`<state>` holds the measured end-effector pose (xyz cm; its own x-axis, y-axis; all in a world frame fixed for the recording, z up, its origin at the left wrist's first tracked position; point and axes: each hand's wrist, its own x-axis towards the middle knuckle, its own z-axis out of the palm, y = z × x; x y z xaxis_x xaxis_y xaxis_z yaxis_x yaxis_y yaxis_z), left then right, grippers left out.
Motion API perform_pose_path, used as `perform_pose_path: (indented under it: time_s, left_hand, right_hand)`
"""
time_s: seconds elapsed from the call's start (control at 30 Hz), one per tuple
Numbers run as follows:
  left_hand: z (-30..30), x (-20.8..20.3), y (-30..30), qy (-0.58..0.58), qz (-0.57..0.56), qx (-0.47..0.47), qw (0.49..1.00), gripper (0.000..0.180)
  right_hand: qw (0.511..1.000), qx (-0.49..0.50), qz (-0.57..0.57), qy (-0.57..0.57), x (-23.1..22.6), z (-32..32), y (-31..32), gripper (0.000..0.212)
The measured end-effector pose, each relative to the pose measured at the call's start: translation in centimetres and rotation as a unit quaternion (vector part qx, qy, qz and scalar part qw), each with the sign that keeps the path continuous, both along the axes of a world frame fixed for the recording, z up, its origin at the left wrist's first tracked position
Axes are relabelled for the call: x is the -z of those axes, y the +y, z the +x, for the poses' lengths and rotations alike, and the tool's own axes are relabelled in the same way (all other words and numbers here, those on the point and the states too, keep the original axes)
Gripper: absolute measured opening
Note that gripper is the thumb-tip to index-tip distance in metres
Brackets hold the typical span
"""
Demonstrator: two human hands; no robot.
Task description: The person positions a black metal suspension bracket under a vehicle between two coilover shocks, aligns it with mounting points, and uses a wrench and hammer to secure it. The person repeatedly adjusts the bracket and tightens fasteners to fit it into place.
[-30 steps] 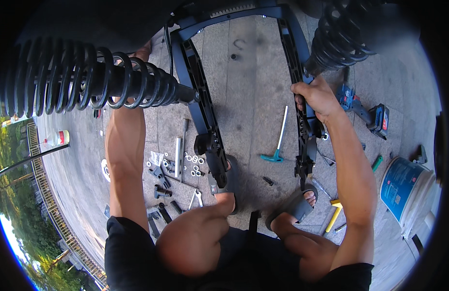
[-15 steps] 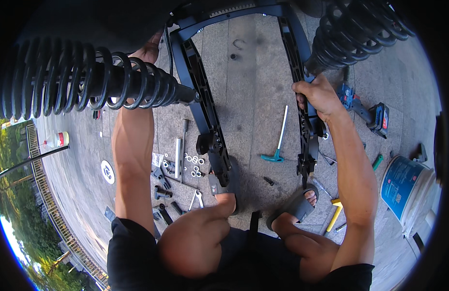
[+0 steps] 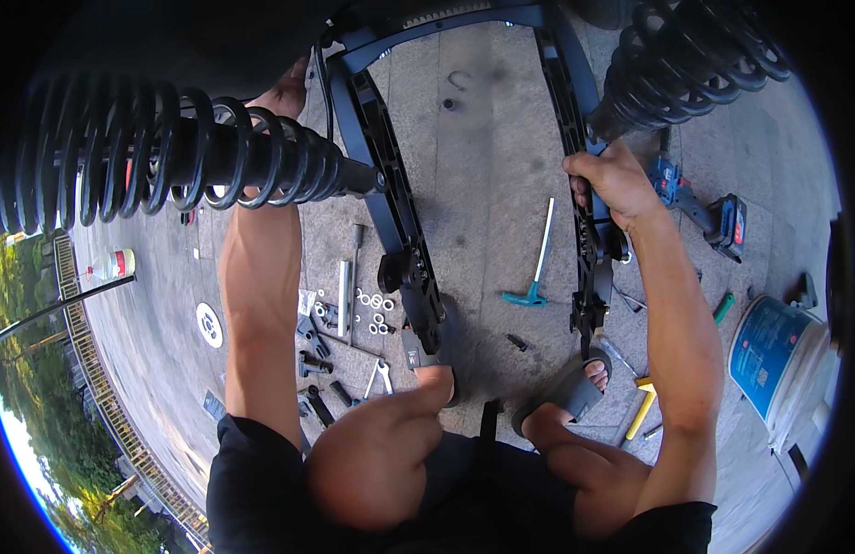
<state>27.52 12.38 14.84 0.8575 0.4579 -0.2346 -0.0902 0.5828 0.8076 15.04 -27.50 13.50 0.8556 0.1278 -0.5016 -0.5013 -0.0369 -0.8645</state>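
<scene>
A black U-shaped metal frame (image 3: 365,143) hangs in front of me, its two slotted arms pointing down toward my feet. My right hand (image 3: 617,185) is wrapped round its right arm, just below the lower end of the right coil-spring shock absorber (image 3: 668,74). Across my left forearm lies the left coil-spring shock absorber (image 3: 280,152), joined to the frame's left arm. Beyond that spring, my left hand (image 3: 287,97) reaches up beside the frame; its fingers are mostly hidden, so what it touches cannot be seen.
On the paving lie a teal T-handle wrench (image 3: 529,294), an open-end wrench (image 3: 383,374), several metal rings (image 3: 377,302) and a yellow-handled hammer (image 3: 642,411). A blue cordless power tool (image 3: 691,205) and a blue-and-white bucket (image 3: 769,355) stand right. A plastic bottle (image 3: 118,265) is far left.
The whole view has shifted slightly, moving the scene a little right. My right hand keeps its grip on the frame's arm, and my left hand stays behind the spring.
</scene>
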Motion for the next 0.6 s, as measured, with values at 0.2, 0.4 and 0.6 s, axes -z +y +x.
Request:
perform_pose_path:
  time_s: [0.2, 0.4, 0.6]
  left_hand:
    - [-0.17, -0.14, -0.69, -0.001, -0.009, -0.025, 1.0, 0.022]
    - [0.1, -0.07, -0.16, 0.005, -0.021, -0.044, 0.999, 0.022]
    - [0.26, -0.72, -1.02, 0.038, -0.024, -0.075, 0.996, 0.023]
  right_hand:
    - [1.0, 0.002, 0.009, -0.004, 0.26, 0.06, 0.23, 0.046]
    - [1.0, -0.012, 0.001, 0.0, 0.13, 0.18, 0.06, 0.044]
    - [1.0, -0.009, -0.009, -0.009, -0.08, 0.03, 0.26, 0.042]
